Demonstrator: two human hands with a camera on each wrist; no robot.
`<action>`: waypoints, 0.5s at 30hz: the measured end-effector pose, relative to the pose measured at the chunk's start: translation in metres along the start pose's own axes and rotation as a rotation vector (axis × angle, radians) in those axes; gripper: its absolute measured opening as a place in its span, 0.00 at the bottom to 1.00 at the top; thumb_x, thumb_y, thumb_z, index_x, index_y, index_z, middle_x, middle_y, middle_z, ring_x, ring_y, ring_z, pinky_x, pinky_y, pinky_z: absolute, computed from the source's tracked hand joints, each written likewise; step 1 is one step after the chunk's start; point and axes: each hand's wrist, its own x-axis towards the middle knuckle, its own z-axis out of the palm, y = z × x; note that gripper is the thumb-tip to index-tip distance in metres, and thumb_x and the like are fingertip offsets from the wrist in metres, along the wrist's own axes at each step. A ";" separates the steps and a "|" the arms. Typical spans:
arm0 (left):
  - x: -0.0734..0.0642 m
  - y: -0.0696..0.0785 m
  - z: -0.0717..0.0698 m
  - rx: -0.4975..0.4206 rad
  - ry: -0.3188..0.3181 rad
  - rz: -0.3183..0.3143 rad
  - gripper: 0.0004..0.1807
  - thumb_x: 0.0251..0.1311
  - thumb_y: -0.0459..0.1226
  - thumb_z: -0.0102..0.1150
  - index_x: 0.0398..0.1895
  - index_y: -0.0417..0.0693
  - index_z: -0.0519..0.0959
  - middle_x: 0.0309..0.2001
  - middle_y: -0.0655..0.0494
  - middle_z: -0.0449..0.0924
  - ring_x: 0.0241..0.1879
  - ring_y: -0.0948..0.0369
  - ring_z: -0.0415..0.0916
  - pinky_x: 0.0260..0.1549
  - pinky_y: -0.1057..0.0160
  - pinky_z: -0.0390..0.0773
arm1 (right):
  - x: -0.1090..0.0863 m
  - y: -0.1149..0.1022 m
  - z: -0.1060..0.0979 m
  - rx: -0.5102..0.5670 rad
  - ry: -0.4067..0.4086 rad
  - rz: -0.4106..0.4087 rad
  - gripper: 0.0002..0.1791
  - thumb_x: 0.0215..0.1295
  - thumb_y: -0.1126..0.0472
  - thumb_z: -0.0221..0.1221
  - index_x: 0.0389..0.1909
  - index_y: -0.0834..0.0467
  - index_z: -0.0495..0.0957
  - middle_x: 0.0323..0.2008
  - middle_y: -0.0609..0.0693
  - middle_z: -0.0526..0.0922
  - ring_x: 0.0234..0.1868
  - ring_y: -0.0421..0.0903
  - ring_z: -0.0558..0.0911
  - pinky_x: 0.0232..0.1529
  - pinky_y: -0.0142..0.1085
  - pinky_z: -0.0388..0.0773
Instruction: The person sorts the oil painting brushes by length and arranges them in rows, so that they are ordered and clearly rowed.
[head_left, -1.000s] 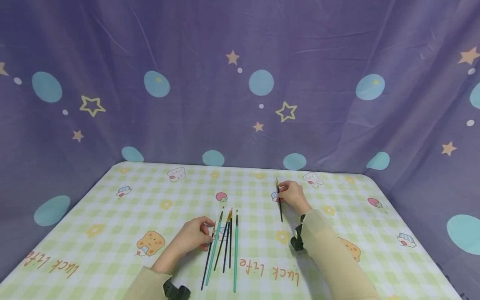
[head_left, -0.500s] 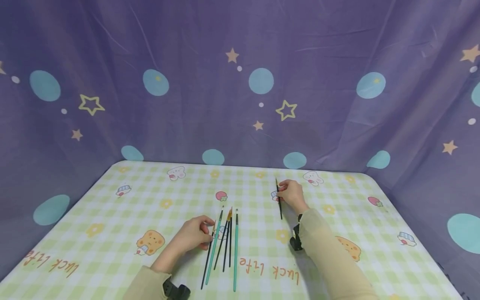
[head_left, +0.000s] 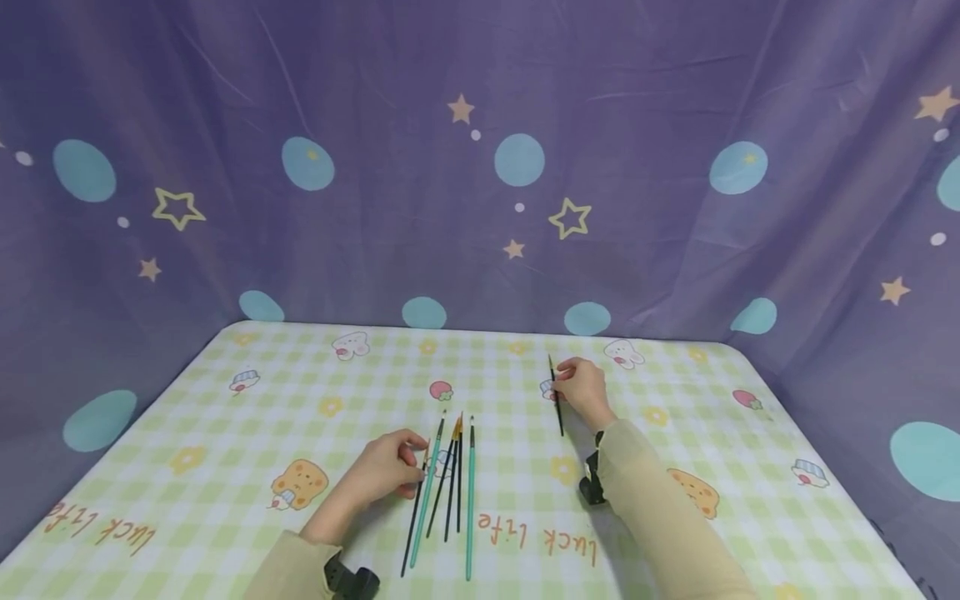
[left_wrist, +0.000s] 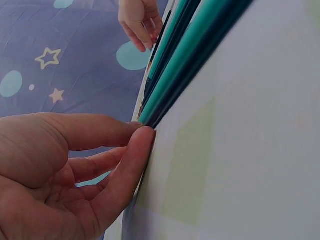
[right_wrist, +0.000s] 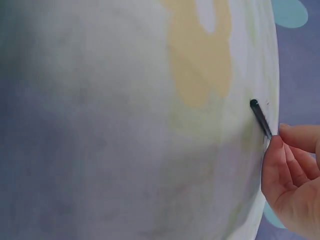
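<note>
On the left of the brush group, my left hand [head_left: 381,468] pinches a thin black paintbrush [head_left: 412,530] near its bristle end, the handle lying toward me. The left wrist view has thumb and forefinger [left_wrist: 106,130] meeting on it, close beside a teal handle [left_wrist: 192,47]. Next to that hand lie a teal paintbrush [head_left: 424,518], several black paintbrushes [head_left: 449,504] with orange-brown bristles, and another teal paintbrush [head_left: 471,500]. Farther back on the right, my right hand [head_left: 587,392] pinches a single black paintbrush [head_left: 559,415] between thumb and forefinger, its bristles pointing away from me.
A green-and-white checked cloth [head_left: 637,533] with printed cartoons covers the table. Behind the table's far edge hangs a purple curtain [head_left: 390,208] with stars and blue dots. Wrist cameras [head_left: 352,582] are strapped to both arms.
The head view has shifted very slightly. Both hands keep their pinch on the black paintbrushes, and the other paintbrushes lie as before.
</note>
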 end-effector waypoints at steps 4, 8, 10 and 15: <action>0.000 0.002 0.000 0.004 0.002 -0.003 0.19 0.45 0.24 0.61 0.44 0.38 0.74 0.25 0.50 0.68 0.15 0.60 0.72 0.16 0.64 0.78 | -0.007 -0.007 -0.004 -0.021 0.005 -0.026 0.15 0.48 0.69 0.63 0.40 0.65 0.78 0.30 0.56 0.82 0.22 0.41 0.78 0.24 0.29 0.77; 0.000 0.003 -0.001 -0.002 -0.005 0.000 0.19 0.46 0.24 0.61 0.44 0.38 0.74 0.25 0.50 0.68 0.15 0.60 0.72 0.16 0.64 0.78 | -0.019 -0.015 -0.007 -0.039 -0.020 -0.047 0.14 0.49 0.68 0.62 0.39 0.65 0.78 0.30 0.55 0.81 0.24 0.44 0.78 0.24 0.30 0.77; 0.000 0.002 -0.001 -0.002 -0.007 0.005 0.19 0.46 0.24 0.61 0.45 0.37 0.74 0.24 0.49 0.68 0.15 0.59 0.73 0.16 0.63 0.78 | -0.026 -0.018 -0.007 -0.035 -0.033 -0.060 0.13 0.49 0.67 0.62 0.39 0.64 0.78 0.29 0.54 0.80 0.22 0.43 0.79 0.23 0.30 0.77; 0.000 0.000 -0.001 -0.007 -0.012 0.011 0.19 0.46 0.24 0.60 0.45 0.37 0.74 0.24 0.49 0.68 0.15 0.59 0.73 0.16 0.64 0.79 | -0.044 -0.022 -0.003 -0.001 -0.085 -0.086 0.12 0.50 0.66 0.63 0.37 0.64 0.78 0.25 0.52 0.79 0.18 0.44 0.80 0.20 0.31 0.77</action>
